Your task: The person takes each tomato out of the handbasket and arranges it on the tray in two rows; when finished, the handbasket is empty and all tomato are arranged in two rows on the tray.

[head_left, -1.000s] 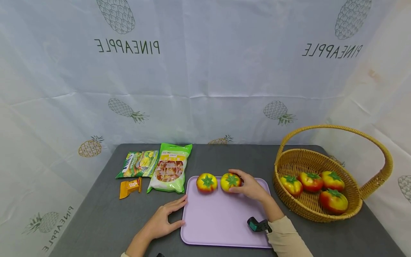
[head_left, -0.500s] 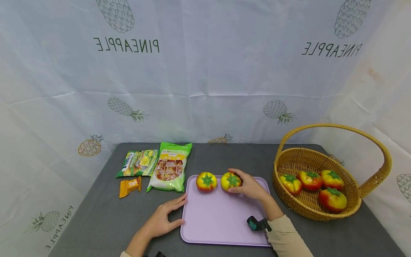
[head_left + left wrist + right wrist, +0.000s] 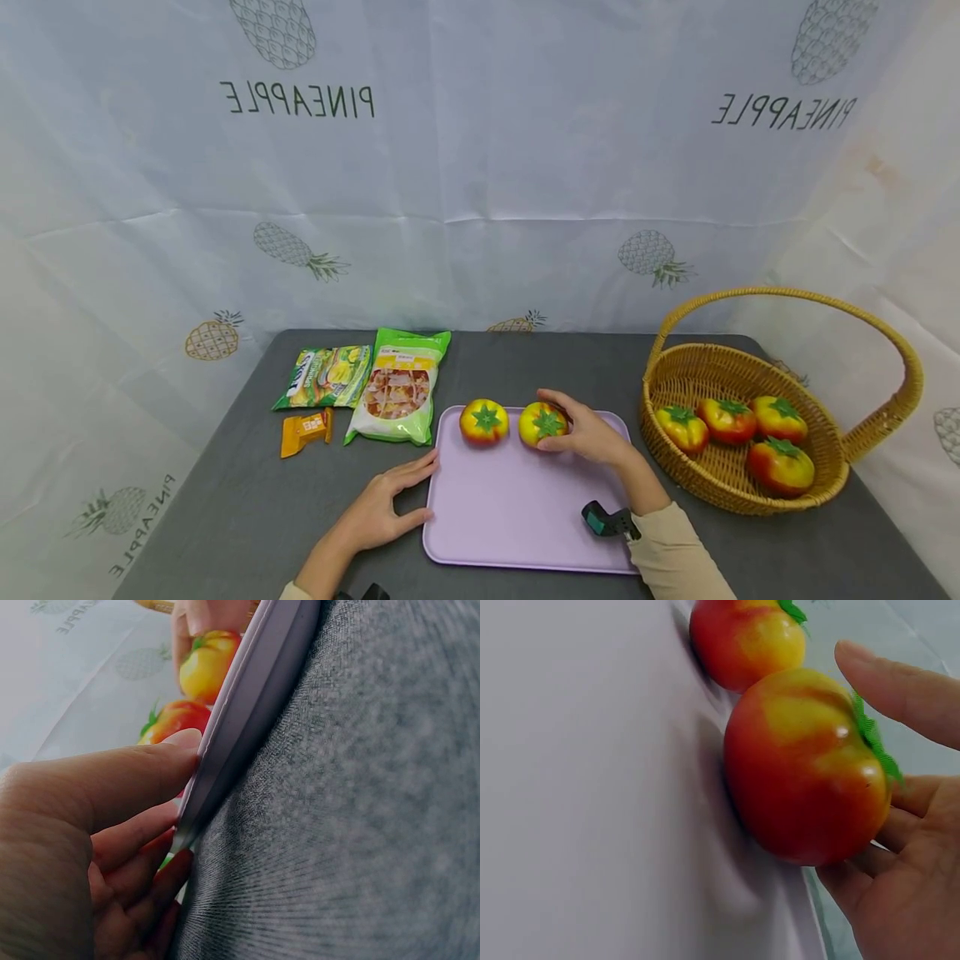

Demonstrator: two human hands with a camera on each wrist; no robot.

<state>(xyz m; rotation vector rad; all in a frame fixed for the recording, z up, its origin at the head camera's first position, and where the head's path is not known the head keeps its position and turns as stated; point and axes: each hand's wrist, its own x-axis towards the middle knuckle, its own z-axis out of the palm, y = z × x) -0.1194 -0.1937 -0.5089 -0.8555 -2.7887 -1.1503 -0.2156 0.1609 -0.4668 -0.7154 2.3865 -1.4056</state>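
Observation:
A pale purple tray (image 3: 525,517) lies on the dark table. Near its far edge sit two yellow-and-red tomatoes with green leafy tops, a left tomato (image 3: 483,422) and a right tomato (image 3: 542,425). My right hand (image 3: 588,433) has thumb and fingers curved around the right tomato, which stays down on the tray. In the right wrist view the fingers touch its far side, and the thumb (image 3: 900,690) lies close above it with a slight gap. With fingertips and thumb, my left hand (image 3: 382,508) touches the tray's left rim (image 3: 240,697), fingers relaxed.
At the right stands a wicker basket (image 3: 660,454) with a tall handle, holding several tomatoes. Back left lie a green food packet (image 3: 327,377), a green-and-white bag (image 3: 397,390) and a small orange packet (image 3: 306,431). A printed white curtain (image 3: 480,167) hangs behind the table.
Both hands and the tomatoes hold almost the same places. Only the head view has shifted slightly.

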